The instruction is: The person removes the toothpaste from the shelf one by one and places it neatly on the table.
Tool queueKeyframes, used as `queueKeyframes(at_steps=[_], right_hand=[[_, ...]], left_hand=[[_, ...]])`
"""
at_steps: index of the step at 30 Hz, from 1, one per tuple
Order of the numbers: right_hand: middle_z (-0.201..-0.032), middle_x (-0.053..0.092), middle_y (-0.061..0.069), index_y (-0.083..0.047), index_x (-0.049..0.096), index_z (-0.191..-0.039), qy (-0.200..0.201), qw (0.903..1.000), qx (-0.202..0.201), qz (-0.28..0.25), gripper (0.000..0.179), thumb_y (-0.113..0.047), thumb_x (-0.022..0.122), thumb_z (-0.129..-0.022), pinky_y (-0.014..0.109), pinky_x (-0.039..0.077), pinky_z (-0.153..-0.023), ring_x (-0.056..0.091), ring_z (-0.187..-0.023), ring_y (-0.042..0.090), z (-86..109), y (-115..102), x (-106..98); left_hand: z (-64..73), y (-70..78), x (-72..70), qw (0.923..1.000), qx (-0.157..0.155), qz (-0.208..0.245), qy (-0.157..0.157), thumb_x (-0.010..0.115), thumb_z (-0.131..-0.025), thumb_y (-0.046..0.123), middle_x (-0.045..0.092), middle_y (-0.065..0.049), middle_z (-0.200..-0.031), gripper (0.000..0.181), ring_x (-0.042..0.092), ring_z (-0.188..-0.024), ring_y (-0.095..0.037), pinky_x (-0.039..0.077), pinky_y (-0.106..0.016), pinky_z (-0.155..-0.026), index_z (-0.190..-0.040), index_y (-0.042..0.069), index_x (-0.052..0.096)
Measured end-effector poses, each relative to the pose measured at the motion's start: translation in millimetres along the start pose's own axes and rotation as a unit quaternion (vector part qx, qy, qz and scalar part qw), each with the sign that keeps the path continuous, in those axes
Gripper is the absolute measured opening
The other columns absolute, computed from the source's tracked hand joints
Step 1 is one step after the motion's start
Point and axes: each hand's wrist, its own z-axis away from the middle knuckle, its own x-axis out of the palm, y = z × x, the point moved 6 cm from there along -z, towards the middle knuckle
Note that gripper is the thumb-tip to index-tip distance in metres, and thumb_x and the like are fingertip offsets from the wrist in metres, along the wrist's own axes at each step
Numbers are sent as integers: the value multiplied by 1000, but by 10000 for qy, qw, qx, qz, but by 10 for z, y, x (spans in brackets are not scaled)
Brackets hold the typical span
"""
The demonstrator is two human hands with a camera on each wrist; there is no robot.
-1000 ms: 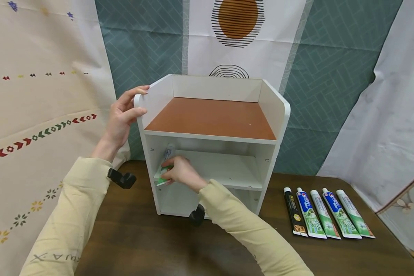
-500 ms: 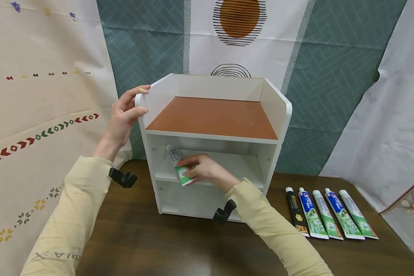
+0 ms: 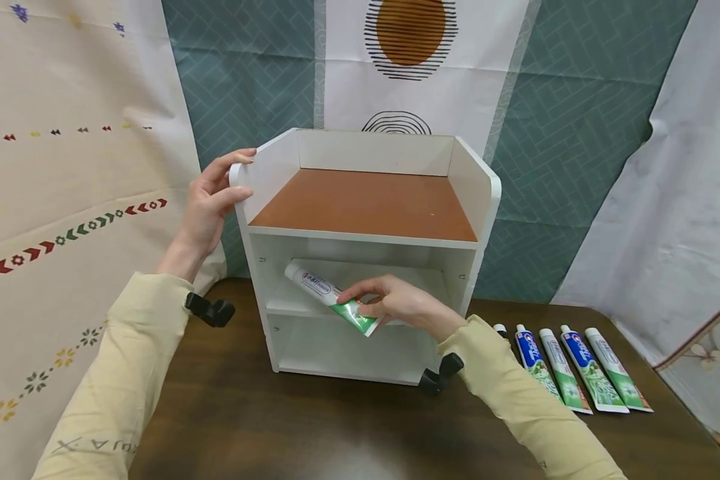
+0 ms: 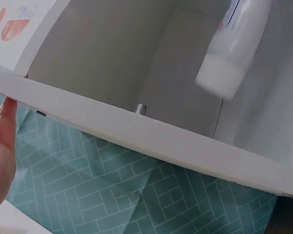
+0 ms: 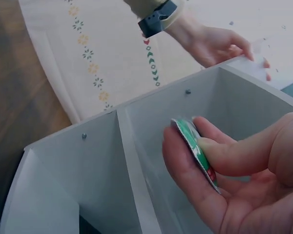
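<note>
In the head view my right hand [image 3: 399, 300] pinches a white and green toothpaste tube [image 3: 321, 288] near its flat crimped end. The tube slants across the front of the middle shelf, cap end up and to the left. Seen from the right wrist, thumb and fingers clasp the tube's green end [image 5: 193, 141]. The white cap [image 4: 217, 78] shows inside the compartment in the left wrist view. My left hand [image 3: 204, 207] grips the upper left side panel of the white shelf unit [image 3: 360, 235], thumb in front.
On the dark wooden table [image 3: 264, 427], several toothpaste tubes lie in a row to the right, including a blue and green tube [image 3: 594, 370]. My right sleeve partly covers the leftmost ones. Patterned cloths [image 3: 252, 80] hang behind and beside the unit.
My right hand has drawn the tube from the left end of the middle shelf out to the right, and the tube has turned to a flatter slant. My left hand keeps its hold.
</note>
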Motion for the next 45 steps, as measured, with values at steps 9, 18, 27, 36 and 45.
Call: queueKeyframes(at_steps=[9,18,27,36,45], right_hand=[[-114,51,14,-8,64,-108,-587,9966,46,578,25,-1,56,-86,33,47,-59,53,-82,27,324,102,-116],[-109,52,16,-6,65,-107,-864,9938,164,677,23,-4,58,-85,30,44,-56,52,-81,25,665,320,-247],[-107,53,17,-4,63,-109,-948,9923,115,794,23,-5,55,-88,35,48,-61,52,-82,29,1007,501,-512],[-109,56,18,-1,59,-112,-2118,9686,-855,983,25,1,48,-90,31,46,-68,52,-89,21,1297,639,-679],[-116,52,19,0,58,-114,-2337,9622,-1069,898,28,7,44,-90,34,44,-79,47,-105,27,1553,753,-779]], left_hand=[[-1,9,-10,10000,-7,62,2,53,-81,-9,44,-12,-131,35,44,-105,-28,44,-28,-74,-110,7,62],[13,-11,-6,10000,-56,33,42,53,-82,-9,45,-11,-130,34,45,-104,-27,44,-28,-73,-110,7,63],[4,17,3,10000,26,19,70,52,-81,-9,45,-12,-130,35,45,-104,-27,44,-28,-73,-110,8,63],[5,9,15,10000,-19,-16,83,53,-82,-7,45,-11,-130,34,44,-105,-27,44,-28,-75,-110,8,63],[24,12,19,9999,-50,6,88,53,-82,-7,44,-11,-130,34,44,-106,-27,44,-28,-74,-111,8,63]])
